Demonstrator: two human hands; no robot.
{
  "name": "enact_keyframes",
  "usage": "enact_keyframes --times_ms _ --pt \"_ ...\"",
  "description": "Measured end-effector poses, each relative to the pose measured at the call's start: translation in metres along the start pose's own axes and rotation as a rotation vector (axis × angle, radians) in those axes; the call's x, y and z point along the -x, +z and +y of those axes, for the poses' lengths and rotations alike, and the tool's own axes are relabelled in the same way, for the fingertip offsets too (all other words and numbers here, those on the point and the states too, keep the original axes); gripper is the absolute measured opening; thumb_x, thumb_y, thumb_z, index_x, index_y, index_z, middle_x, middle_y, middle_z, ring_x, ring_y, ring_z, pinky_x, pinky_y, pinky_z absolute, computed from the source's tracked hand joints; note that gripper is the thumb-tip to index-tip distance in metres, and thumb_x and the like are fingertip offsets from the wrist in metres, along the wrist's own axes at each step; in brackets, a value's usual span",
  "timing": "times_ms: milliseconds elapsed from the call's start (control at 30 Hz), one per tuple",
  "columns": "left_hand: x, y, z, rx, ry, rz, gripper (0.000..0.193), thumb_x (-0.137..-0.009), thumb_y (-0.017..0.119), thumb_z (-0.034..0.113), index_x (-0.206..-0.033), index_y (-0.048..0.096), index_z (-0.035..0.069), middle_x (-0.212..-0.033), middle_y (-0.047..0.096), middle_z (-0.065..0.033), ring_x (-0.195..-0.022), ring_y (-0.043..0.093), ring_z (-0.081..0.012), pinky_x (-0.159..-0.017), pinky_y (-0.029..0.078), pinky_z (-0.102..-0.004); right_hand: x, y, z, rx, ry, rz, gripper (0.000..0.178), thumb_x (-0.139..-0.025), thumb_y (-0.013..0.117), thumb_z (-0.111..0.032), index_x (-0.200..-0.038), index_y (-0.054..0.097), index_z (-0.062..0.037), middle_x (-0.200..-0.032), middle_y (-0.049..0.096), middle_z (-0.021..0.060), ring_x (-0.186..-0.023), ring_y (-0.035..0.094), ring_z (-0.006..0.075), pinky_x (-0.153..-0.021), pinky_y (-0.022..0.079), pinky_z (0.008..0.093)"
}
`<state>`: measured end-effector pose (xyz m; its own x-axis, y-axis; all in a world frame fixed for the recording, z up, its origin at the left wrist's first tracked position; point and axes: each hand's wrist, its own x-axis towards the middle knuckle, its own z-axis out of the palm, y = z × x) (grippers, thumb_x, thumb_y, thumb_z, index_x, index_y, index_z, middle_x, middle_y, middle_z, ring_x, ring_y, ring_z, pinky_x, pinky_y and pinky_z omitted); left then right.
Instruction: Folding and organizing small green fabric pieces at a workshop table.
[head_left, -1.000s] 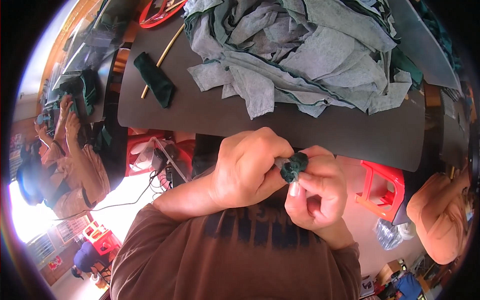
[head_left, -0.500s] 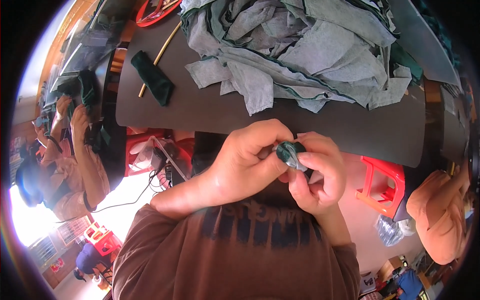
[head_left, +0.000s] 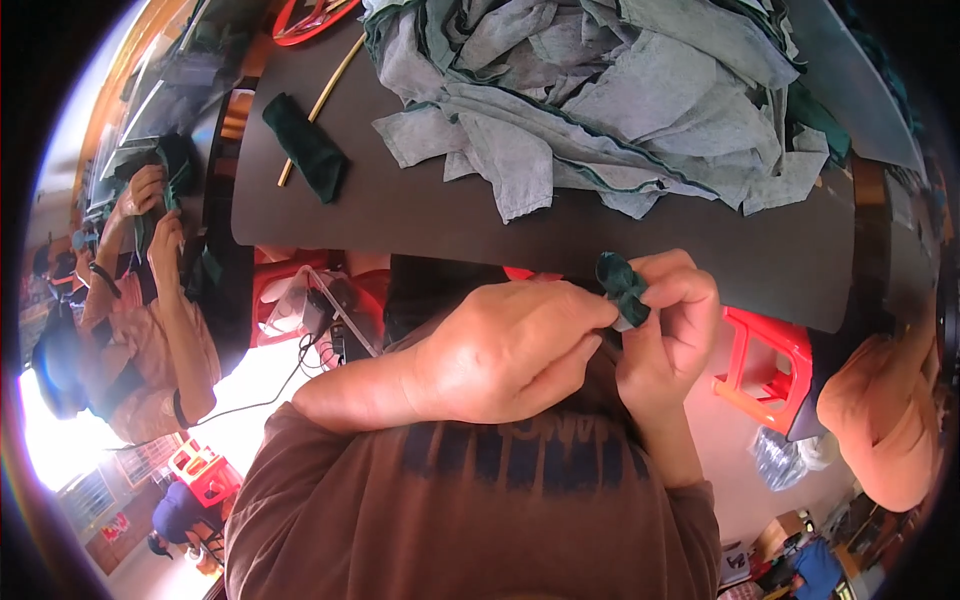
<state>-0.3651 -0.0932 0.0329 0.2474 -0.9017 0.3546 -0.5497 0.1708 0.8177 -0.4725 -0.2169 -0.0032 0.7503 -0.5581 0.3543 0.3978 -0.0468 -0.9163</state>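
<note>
A small, bunched piece of dark green velvety fabric [head_left: 622,285] is up in front of my chest, just off the table's near edge. My left hand [head_left: 500,350] pinches its left side, thumb and index finger closed together. From the other side, my right hand [head_left: 668,325] grips it between thumb and curled fingers. Part of the fabric is hidden behind the fingertips. On the left of the dark table [head_left: 440,225] lies another dark green velvety piece [head_left: 305,150], a flattened strip beside a thin tan stick [head_left: 335,95].
A large heap of grey cloth pieces with dark green edges [head_left: 640,110] covers the far middle and right of the table. A red tray [head_left: 312,22] sits at the far left. Right of me stands a red stool [head_left: 765,370]. Co-workers [head_left: 150,200] sit at both sides.
Both hands have shifted slightly right, and my left hand has turned knuckles up. The fabric shows more dark green velvet now, where greyish cloth showed before.
</note>
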Motion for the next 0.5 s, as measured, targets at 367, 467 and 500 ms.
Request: enact_keyframes --times_ms 367,467,500 --pt "-0.015 -0.001 -0.016 0.278 -0.117 0.136 0.018 -0.088 0.057 0.017 -0.096 0.06 0.0 -0.085 0.054 -0.0075 -0.069 0.051 -0.0142 -0.062 0.041 -0.025 -0.001 0.01 -0.009 -0.599 0.419 0.023 0.019 -0.086 0.054 -0.01 -0.091 0.037 -0.0061 -0.084 0.046 0.009 -0.053 0.045 0.0103 -0.039 0.036 0.0201" --pt "-0.012 -0.002 -0.006 0.412 -0.271 0.204 0.021 -0.091 0.052 0.02 -0.092 0.059 0.0 -0.079 0.051 -0.0046 -0.06 0.046 -0.0091 -0.055 0.038 -0.0205 -0.007 0.005 -0.018 -0.589 0.497 -0.02 0.018 -0.089 0.051 -0.015 -0.091 0.036 -0.0042 -0.071 0.045 0.0078 -0.044 0.041 0.01 -0.034 0.031 0.0213" --pt "-0.013 -0.006 -0.005 0.413 -0.272 0.205 0.021 -0.091 0.052 0.02 -0.092 0.059 0.0 -0.079 0.051 -0.0046 -0.06 0.046 -0.0091 -0.055 0.038 -0.0205 -0.005 0.001 -0.02 -0.622 0.538 -0.016 0.019 -0.089 0.052 -0.018 -0.09 0.04 -0.0031 -0.07 0.048 0.0073 -0.045 0.042 0.0088 -0.036 0.033 0.0214"
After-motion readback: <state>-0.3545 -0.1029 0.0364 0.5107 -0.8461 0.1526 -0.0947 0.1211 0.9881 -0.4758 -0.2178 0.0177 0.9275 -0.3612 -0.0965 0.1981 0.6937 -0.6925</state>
